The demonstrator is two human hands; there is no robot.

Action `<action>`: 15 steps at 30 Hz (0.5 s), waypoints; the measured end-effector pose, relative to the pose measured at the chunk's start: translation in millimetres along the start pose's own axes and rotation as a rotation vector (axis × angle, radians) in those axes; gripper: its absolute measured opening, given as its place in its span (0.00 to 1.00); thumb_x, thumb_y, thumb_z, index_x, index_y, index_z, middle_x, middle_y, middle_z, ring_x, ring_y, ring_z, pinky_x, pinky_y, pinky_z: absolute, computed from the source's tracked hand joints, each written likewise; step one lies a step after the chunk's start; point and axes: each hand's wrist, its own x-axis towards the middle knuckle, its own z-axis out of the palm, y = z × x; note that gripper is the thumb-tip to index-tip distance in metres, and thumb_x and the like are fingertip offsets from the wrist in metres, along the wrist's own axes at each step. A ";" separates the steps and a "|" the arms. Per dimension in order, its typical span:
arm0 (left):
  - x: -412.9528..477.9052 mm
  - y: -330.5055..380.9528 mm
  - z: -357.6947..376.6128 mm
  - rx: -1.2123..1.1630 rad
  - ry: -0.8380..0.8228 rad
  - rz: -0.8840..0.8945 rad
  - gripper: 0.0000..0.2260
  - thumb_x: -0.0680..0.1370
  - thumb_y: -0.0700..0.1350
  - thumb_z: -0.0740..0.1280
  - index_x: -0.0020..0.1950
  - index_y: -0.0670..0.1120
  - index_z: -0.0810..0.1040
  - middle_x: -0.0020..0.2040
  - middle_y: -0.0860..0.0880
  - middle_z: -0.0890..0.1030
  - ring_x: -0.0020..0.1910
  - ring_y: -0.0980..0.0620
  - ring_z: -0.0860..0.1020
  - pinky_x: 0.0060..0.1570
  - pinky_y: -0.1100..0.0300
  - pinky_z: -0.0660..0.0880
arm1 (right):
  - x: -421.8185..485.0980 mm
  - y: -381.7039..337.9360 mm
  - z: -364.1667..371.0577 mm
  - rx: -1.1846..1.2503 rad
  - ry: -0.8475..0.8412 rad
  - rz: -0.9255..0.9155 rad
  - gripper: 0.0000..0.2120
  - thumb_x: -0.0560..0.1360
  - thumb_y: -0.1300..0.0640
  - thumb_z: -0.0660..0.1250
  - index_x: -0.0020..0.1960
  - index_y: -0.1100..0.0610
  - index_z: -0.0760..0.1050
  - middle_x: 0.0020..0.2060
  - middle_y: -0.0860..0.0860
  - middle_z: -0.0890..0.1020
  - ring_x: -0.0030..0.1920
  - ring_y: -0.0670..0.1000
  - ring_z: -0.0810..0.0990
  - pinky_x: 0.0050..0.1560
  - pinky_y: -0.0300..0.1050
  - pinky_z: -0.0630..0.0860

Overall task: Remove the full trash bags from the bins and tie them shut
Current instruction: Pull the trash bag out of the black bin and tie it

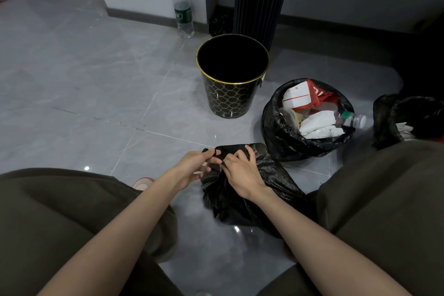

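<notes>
A crinkled, glossy black trash bag [242,199] sits on the grey floor [84,84] between the person's knees. The left hand [194,168] and right hand [240,173] both pinch its gathered neck, bunched into tight folds.

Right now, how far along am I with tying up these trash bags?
Done: the gold-rimmed bin looks empty. In hand: left hand and right hand grip the gathered neck of the near black bag, apparently mid-knot. Left: the open bag of rubbish and a second open bag at the right edge, both untied.
</notes>
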 end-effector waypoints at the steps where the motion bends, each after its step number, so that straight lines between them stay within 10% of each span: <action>1: 0.7 -0.5 0.9 0.113 0.038 0.047 0.11 0.80 0.51 0.59 0.54 0.49 0.79 0.42 0.53 0.80 0.34 0.56 0.71 0.31 0.66 0.64 | 0.3 0.2 0.6 0.000 -0.003 -0.001 0.18 0.82 0.51 0.50 0.57 0.56 0.77 0.49 0.49 0.78 0.56 0.53 0.70 0.74 0.56 0.41; 4: 8.5 -8.2 -3.6 0.762 0.194 0.330 0.12 0.79 0.49 0.60 0.44 0.43 0.77 0.47 0.43 0.76 0.46 0.44 0.76 0.40 0.57 0.69 | 1.0 1.1 1.6 -0.002 0.001 0.003 0.17 0.82 0.51 0.51 0.57 0.55 0.77 0.50 0.49 0.78 0.57 0.53 0.70 0.74 0.56 0.41; 7: 8.8 -13.9 -14.7 1.322 0.188 0.468 0.14 0.78 0.48 0.61 0.61 0.47 0.76 0.62 0.48 0.72 0.63 0.45 0.70 0.54 0.52 0.72 | 0.8 2.6 1.6 -0.001 -0.014 0.012 0.16 0.82 0.52 0.51 0.56 0.55 0.77 0.51 0.48 0.77 0.57 0.53 0.69 0.73 0.55 0.40; 15: -2.1 14.2 -17.8 1.166 0.238 0.556 0.12 0.76 0.54 0.65 0.45 0.46 0.81 0.53 0.50 0.72 0.54 0.53 0.71 0.52 0.55 0.72 | 0.7 6.8 0.3 0.012 0.012 0.085 0.18 0.82 0.51 0.50 0.51 0.55 0.77 0.48 0.48 0.78 0.56 0.52 0.70 0.75 0.54 0.43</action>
